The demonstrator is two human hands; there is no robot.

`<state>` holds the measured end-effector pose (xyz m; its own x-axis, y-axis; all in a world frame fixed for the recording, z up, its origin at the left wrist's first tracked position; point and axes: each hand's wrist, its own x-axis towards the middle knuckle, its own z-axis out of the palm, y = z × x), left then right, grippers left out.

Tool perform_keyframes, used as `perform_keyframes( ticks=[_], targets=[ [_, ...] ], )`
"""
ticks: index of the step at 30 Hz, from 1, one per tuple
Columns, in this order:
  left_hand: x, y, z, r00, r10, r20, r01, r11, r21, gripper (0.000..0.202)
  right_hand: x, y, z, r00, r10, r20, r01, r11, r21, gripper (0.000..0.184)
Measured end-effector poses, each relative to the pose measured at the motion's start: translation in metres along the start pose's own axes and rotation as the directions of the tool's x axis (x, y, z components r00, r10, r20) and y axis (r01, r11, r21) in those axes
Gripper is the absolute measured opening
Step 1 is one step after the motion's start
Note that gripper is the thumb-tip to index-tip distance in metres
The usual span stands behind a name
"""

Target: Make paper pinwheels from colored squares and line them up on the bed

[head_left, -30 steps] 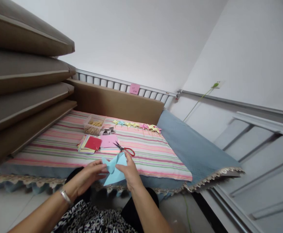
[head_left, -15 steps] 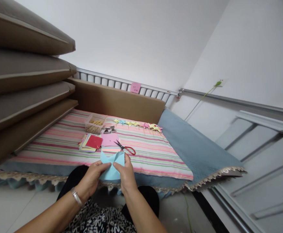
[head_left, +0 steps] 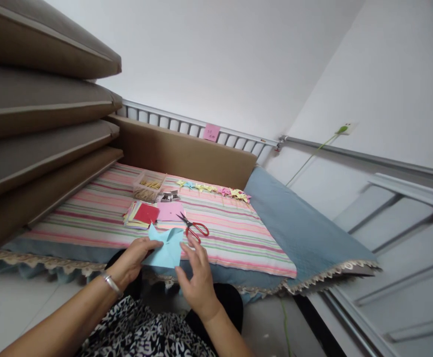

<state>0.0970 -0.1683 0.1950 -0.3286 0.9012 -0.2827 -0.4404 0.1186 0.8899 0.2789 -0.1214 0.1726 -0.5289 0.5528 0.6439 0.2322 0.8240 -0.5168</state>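
My left hand [head_left: 136,258] pinches the left side of a light blue paper square [head_left: 166,252], whose upper corners are partly folded in. At the paper's right edge, my right hand [head_left: 196,272] has its thumb and fingers spread; whether a fingertip touches the paper I cannot tell. Red-handled scissors [head_left: 197,230] lie just beyond, blades parted. Left of them are a pink paper sheet [head_left: 170,211] and a stack of coloured paper squares with a red sheet [head_left: 147,213] on top.
A divided clear box [head_left: 148,186] holds small wooden sticks, with small dark and silvery pieces [head_left: 168,196] beside it. Several paper pinwheels [head_left: 235,194] lie in a row at the back of the striped cloth [head_left: 231,238]. Stacked cushions [head_left: 45,134] rise on the left.
My right hand has let go of the blue paper and spread its fingers. The paper has shifted slightly left in my left hand and its surface is more exposed.
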Motion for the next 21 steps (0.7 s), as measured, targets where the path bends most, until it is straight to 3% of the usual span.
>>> perform_keyframes(
  ticks=[3,6,12,18,21],
  targets=[
    [0.001,-0.001,-0.003,1.000,0.000,0.006,-0.001,1.000,0.019,0.017,-0.005,-0.006,0.002,0.996,-0.048,0.076,0.058,0.988,-0.142,0.049],
    [0.003,-0.003,-0.004,1.000,0.002,0.019,-0.003,0.999,0.039,0.021,-0.003,-0.009,0.007,0.995,-0.046,0.086,0.061,0.982,-0.179,0.040],
    [0.005,-0.006,-0.006,1.000,0.008,0.021,-0.010,0.997,0.077,0.021,0.005,-0.009,0.007,0.996,-0.069,0.054,0.075,0.989,-0.124,0.023],
    [0.004,-0.013,-0.002,1.000,0.010,0.018,-0.012,0.993,0.122,0.021,0.008,-0.006,0.007,0.997,0.051,0.061,-0.049,0.998,-0.033,0.013],
    [0.006,-0.015,-0.002,1.000,0.010,0.015,-0.012,0.991,0.132,0.024,0.010,-0.004,0.006,0.997,0.054,0.051,-0.053,0.998,-0.028,0.017]
  ],
)
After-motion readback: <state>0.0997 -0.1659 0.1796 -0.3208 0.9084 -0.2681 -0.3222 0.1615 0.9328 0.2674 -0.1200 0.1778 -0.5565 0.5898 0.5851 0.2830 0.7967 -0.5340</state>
